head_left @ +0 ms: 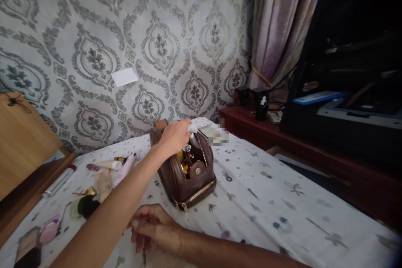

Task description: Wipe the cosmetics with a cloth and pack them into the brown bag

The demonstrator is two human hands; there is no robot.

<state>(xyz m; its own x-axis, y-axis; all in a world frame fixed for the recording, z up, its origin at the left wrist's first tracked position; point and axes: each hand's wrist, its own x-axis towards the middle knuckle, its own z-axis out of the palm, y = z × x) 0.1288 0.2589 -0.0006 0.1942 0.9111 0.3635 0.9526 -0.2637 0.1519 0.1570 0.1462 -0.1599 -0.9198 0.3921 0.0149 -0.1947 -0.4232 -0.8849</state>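
A brown leather toiletry bag [191,190] stands unzipped on the patterned cloth, with gold zips and a round snap on its flap. Yellow and gold-coloured items [186,167] show inside. Over its opening, my left hand [174,137] has its fingers closed on a small white-topped container [192,130], mostly hidden by the hand. In front of the bag, my right hand [157,226] rests low above the cloth, fingers loosely curled and apart, with no object visible in it. Makeup lies to the left: a pink tube [124,170], a beige tube [103,183] and a green jar [75,208].
A pink oval item [49,230] and a dark compact [29,248] lie front left, near a silver tube [59,181]. Behind the bag lies a phone-like flat item [215,135]. A red-brown cabinet [241,123] with a dark dropper bottle [262,109] borders the right side.
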